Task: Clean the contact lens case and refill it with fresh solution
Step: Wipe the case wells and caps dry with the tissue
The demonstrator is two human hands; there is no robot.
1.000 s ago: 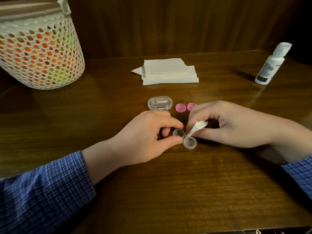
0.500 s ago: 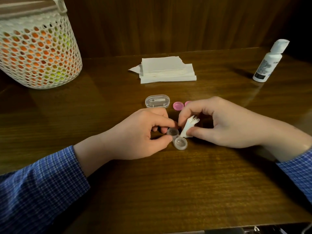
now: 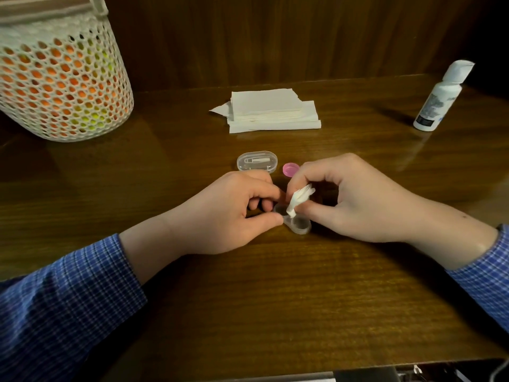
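A white mesh basket (image 3: 59, 86) holding orange and yellow-green balls stood at the table's (image 3: 275, 299) far left corner. Further right, toward the middle of the far edge, lay one stack of white tissues (image 3: 270, 110), probably the supply for wiping. In front of it sat one small clear oval box (image 3: 257, 161) with what looked like a pair of tweezers inside, and beside that one pink cap (image 3: 291, 169); a second cap may have been hidden behind the right hand.

At the table's centre the person's left hand (image 3: 220, 216), in a blue checked sleeve, pinched the left end of the clear contact lens case (image 3: 293, 220) between thumb and fingers, apparently to keep it from sliding. The case lay flat with both its wells uncapped. The right hand (image 3: 358, 199) gripped one twisted piece of tissue (image 3: 298, 199) between thumb and fingers, its tip pressed down at the middle of the case, seemingly to dry or wipe it.

One white solution bottle (image 3: 440, 97) stood capped at the far right edge, well apart from the case, so refilling looked not yet begun.
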